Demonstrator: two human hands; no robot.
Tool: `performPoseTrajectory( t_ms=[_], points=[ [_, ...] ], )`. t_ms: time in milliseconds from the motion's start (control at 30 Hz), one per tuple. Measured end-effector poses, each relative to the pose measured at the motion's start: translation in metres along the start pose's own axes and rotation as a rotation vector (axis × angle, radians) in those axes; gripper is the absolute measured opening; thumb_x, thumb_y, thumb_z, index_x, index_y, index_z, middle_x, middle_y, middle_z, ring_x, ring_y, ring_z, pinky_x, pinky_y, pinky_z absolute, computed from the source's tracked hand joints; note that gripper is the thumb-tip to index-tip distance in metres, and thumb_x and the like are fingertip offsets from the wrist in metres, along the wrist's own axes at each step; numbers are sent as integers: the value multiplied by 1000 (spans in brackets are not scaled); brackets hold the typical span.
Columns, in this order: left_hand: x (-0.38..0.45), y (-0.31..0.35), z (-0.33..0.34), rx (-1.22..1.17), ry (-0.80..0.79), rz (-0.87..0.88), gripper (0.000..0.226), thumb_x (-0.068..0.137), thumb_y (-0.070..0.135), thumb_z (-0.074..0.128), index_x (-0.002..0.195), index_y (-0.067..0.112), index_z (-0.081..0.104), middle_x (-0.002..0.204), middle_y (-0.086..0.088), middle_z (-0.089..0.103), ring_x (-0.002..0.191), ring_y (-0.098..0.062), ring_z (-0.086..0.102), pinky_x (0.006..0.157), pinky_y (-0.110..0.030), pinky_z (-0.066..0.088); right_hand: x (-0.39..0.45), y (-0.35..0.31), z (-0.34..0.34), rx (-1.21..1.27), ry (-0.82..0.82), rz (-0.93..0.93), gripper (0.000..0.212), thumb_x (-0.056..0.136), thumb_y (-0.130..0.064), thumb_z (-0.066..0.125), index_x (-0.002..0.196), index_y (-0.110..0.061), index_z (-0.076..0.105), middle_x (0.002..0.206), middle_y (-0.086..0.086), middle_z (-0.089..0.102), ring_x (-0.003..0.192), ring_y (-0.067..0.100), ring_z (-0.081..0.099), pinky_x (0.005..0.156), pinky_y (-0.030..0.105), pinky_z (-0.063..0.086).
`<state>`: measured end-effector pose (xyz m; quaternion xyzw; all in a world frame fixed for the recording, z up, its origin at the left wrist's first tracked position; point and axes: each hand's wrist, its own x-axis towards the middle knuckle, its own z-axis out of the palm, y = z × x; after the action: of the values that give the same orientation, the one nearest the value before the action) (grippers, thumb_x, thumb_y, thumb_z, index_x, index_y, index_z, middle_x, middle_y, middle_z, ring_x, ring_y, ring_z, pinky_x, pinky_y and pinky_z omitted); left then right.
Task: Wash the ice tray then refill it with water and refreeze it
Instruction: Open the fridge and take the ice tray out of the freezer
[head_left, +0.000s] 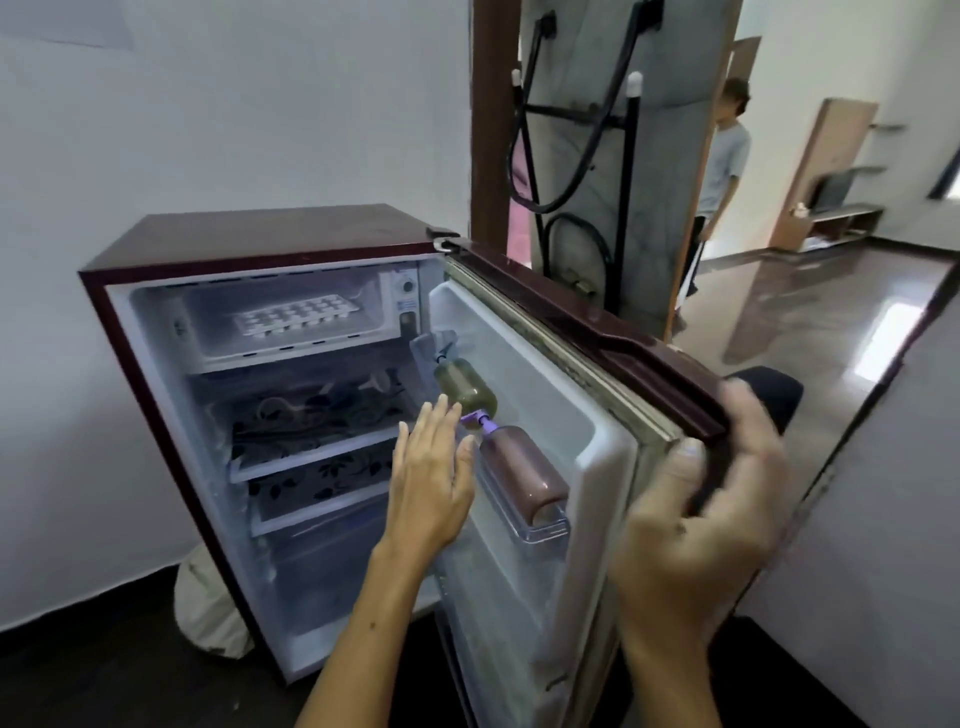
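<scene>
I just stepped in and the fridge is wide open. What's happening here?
A person stands at a small maroon fridge with its door swung open. Their right hand grips the door's outer edge, while the left hand, fingers straight, reaches toward the inside and holds nothing. The white ice tray lies in the freezer compartment at the top, not yet picked up. Two bottles sit in the door rack. Another person stands in the doorway behind.

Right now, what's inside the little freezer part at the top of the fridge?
A white ice tray lies flat in the freezer compartment. Whether its cups hold ice or water is too small to tell.
</scene>
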<state>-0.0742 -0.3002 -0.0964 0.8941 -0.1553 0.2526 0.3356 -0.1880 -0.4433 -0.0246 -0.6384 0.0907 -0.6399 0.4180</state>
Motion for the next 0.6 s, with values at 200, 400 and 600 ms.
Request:
performPoseTrajectory(
  t_ms=[200,400,600],
  points=[
    [23,-40,35,203,-216,151,58,100,43,18,151,19,7,159,1,-1,145,-9,-9,115,-27,-14,-79,-5,62,-357,-507,-236,47,97,-16,36,142,-3,43,148,11,44,142,23,34,114,37,28],
    [33,-52,50,102,-300,350,66,93,56,-2,147,18,-2,156,2,-5,145,-11,-8,117,-29,-11,-110,49,78,-866,-738,-166,63,98,-39,27,142,3,41,149,19,40,140,29,35,112,41,20],
    [42,-53,72,105,-295,415,60,99,42,18,150,12,5,158,-3,3,147,-15,0,119,-34,-3,-102,77,77,-999,-683,-166,63,100,-40,21,143,2,40,151,17,38,143,26,30,116,40,15]
  ],
)
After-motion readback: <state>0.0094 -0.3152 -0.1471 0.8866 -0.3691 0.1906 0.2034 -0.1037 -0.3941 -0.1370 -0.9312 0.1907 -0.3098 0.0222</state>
